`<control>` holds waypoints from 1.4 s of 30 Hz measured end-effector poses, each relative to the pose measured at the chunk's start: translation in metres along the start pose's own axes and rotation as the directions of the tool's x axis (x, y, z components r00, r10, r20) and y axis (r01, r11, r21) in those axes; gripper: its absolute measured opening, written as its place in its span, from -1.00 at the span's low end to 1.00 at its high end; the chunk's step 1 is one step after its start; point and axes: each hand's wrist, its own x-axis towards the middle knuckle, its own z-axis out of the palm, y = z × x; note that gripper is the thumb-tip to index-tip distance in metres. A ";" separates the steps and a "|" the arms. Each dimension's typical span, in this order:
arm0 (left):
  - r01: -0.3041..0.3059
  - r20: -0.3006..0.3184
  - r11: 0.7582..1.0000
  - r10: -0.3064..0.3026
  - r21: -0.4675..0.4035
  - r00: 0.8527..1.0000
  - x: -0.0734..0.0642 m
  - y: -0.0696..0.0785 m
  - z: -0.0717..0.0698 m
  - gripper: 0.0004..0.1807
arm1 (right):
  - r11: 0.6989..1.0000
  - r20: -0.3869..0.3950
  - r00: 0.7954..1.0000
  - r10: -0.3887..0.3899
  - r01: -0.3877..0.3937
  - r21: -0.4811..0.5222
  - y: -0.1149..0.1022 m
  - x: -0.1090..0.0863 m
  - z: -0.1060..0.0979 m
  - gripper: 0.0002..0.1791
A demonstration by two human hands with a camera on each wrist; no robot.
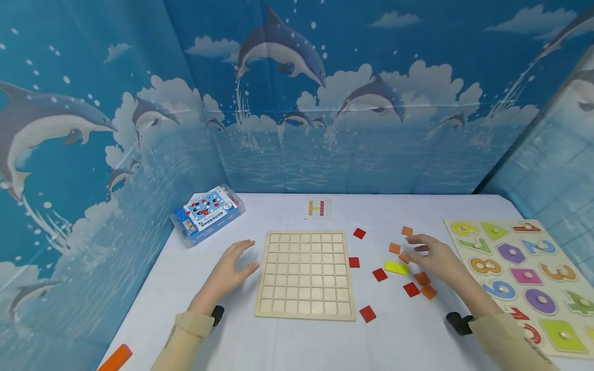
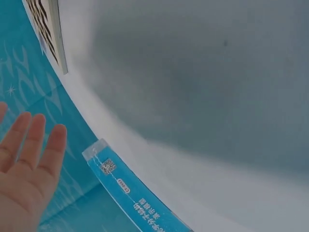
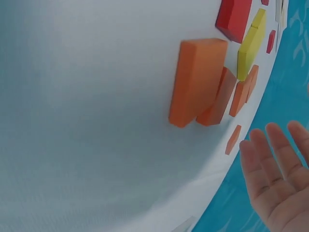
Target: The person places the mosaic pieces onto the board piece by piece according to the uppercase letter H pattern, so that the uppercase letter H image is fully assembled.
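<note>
A wooden grid board (image 1: 304, 275) lies flat in front of me, its square cells bare. My left hand (image 1: 230, 270) is held just left of the board, fingers apart and holding nothing. In the left wrist view its fingers (image 2: 34, 140) look straight. My right hand (image 1: 433, 256) hovers by the orange tiles, thumb over an orange tile (image 1: 405, 257) in the head view. Its fingers (image 3: 277, 150) appear extended in the right wrist view, with nothing in them. Two yellow tiles (image 1: 396, 267) lie side by side. Several red tiles (image 1: 355, 262) are scattered right of the board.
A small pattern card (image 1: 317, 208) lies behind the board. At back left sits a blue box (image 1: 207, 214). A number and shape puzzle board (image 1: 524, 278) takes up the right side. An orange object (image 1: 115, 358) shows at the near left corner.
</note>
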 end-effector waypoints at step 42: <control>-0.003 0.250 0.997 -0.015 0.071 0.968 0.000 -0.005 0.022 -0.26 | 0.964 0.066 0.967 0.246 -0.251 0.083 0.014 0.025 0.012 -0.53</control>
